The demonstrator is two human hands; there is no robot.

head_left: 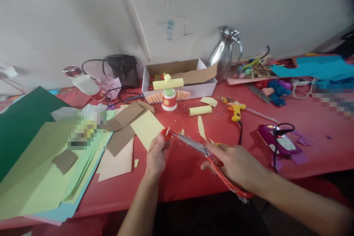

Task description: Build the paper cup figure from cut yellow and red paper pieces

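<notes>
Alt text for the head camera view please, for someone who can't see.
A person's right hand holds red-handled scissors, tips near a small red piece in the left hand, over a red table with paper sheets, a glue gun and a paper cup.

Here I'm facing green scribbles (169, 31) on the pale wall (83, 25), top centre! A shiny metal jug (221, 55) gleams right of centre; a black bag (123, 72) sits left of centre, a capped bottle (85, 84) beyond it; bright blue sheet (318, 67), upper right!
</notes>
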